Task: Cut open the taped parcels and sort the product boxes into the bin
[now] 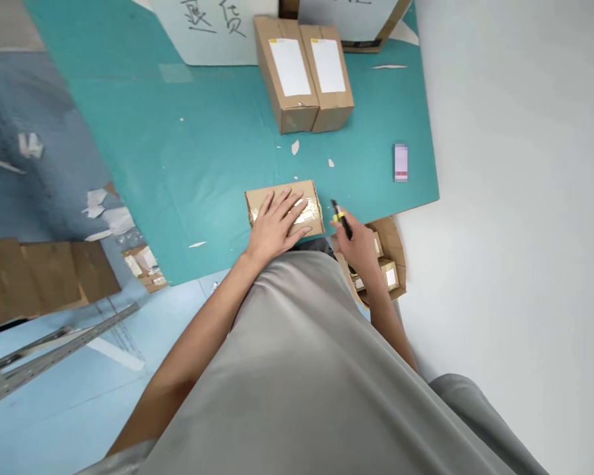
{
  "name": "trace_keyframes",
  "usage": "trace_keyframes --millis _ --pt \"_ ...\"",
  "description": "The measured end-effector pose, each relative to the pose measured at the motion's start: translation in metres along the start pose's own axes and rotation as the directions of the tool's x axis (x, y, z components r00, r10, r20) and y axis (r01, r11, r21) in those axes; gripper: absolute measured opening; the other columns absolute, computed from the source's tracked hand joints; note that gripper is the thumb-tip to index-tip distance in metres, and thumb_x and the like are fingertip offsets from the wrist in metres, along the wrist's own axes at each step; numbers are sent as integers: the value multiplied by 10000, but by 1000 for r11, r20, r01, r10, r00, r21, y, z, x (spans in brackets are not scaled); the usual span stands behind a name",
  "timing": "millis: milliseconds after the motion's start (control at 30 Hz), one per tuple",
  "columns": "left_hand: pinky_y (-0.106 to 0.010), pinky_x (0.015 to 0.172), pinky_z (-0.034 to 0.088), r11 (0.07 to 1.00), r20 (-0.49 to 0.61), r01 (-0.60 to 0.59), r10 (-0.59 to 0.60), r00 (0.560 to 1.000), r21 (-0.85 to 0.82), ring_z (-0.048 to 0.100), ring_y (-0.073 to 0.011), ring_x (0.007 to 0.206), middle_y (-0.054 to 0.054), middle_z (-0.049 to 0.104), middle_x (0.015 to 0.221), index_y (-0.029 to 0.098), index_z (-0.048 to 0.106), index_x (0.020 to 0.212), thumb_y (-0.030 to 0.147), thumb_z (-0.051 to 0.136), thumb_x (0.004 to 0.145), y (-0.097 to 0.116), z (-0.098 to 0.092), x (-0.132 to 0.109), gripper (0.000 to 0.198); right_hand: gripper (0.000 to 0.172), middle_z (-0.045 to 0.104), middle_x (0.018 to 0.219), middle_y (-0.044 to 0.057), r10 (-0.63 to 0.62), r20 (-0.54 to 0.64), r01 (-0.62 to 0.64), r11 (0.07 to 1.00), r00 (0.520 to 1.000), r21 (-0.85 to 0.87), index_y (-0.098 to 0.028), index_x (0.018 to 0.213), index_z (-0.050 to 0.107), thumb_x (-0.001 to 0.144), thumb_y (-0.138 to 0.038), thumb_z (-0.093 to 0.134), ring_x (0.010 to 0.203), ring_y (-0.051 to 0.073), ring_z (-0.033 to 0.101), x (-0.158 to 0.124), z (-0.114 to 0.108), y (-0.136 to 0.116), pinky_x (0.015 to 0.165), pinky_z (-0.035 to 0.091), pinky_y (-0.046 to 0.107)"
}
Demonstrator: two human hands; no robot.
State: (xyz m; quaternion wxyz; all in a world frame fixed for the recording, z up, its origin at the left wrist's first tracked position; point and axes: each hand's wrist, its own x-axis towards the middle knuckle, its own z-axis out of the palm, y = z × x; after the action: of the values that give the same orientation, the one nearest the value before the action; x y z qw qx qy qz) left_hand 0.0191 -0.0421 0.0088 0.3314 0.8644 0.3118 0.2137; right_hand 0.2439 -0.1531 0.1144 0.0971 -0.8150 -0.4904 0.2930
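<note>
Resting the left hand (277, 221), fingers spread wide, on one taped carton (313, 208) at frame centre.
Holding one cutter (343, 220) in the right hand (357, 245), fingers curled, just right of the carton; facing two labelled boxes (311, 80), side by side, upper centre.

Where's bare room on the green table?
Green table: widest patch, bar scraps, lies left of the small carton under the left hand, below the white lettered panel. Smaller one: between the labelled boxes and pale rectangle. Crowded: far edge.
</note>
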Motion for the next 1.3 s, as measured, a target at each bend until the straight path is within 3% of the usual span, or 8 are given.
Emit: trace_keyframes --millis 100,200,400,633,800,1000,1167,1300 --pt "-678 1452 234 998 -83 68 -66 994 18 394 -376 1749 -88 563 1789 376 594 1702 622 574 1124 -21 -17 -40 628 563 873 1182 155 83 -52 -70 974 995 213 -193 1481 726 1190 -538 389 772 277 848 22 21 21 922 693 443" --pt "-663 1396 356 986 -197 165 -157 968 28 435 -371 1728 -115 583 1768 355 652 1647 602 526 1148 -34 -34 -77 571 526 851 1170 194 190 96 -211 922 977 323 -163 1283 766 1138 -588 492 904 310 861 64 60 39 844 720 449" --pt "-650 1297 497 925 -330 373 -377 865 -78 635 -388 1538 -161 679 1644 301 720 1558 637 610 1114 -17 -58 -108 568 476 790 1138 100 112 205 -206 828 972 521 -178 1157 721 1095 -613 537 1001 223 763 90 114 30 816 726 352" --pt "-539 1173 660 766 -266 468 -609 747 -440 723 -323 1417 -150 725 1568 231 727 1510 748 629 1067 -10 -26 -86 687 429 707 938 47 135 76 -151 950 988 273 -230 1064 676 1166 -568 434 856 248 794 65 60 36 794 682 368" --pt "-541 1142 670 699 -106 444 -593 799 -560 775 -317 1313 -163 734 1547 261 590 1675 671 720 1044 -31 19 -59 763 400 786 939 125 156 18 -154 985 988 -76 -185 1151 727 1191 -406 396 887 318 822 70 19 43 896 628 424" --pt "-524 1133 672 720 -63 412 -532 845 -559 750 -311 1305 -168 682 1546 241 780 1457 565 740 1036 -46 32 -49 533 590 814 1381 219 -82 -32 74 976 996 -205 -135 1577 691 1205 -460 367 1155 322 789 73 -3 30 1033 589 423" --pt "-510 1142 662 684 -43 421 -551 833 -596 732 -290 1310 -153 641 1602 249 761 1472 457 752 1006 -50 36 -50 510 519 790 1521 113 -347 363 454 848 865 -274 -250 1672 652 1217 -374 435 1289 286 764 71 6 -29 1035 556 349" --pt "-480 1121 666 685 -48 411 -545 837 -602 736 -275 1263 -155 660 1565 227 752 1465 388 745 971 -51 37 -48 519 492 793 1500 119 -317 595 622 659 739 -423 -283 1684 628 1235 -344 436 1290 306 769 79 21 -70 981 518 342"
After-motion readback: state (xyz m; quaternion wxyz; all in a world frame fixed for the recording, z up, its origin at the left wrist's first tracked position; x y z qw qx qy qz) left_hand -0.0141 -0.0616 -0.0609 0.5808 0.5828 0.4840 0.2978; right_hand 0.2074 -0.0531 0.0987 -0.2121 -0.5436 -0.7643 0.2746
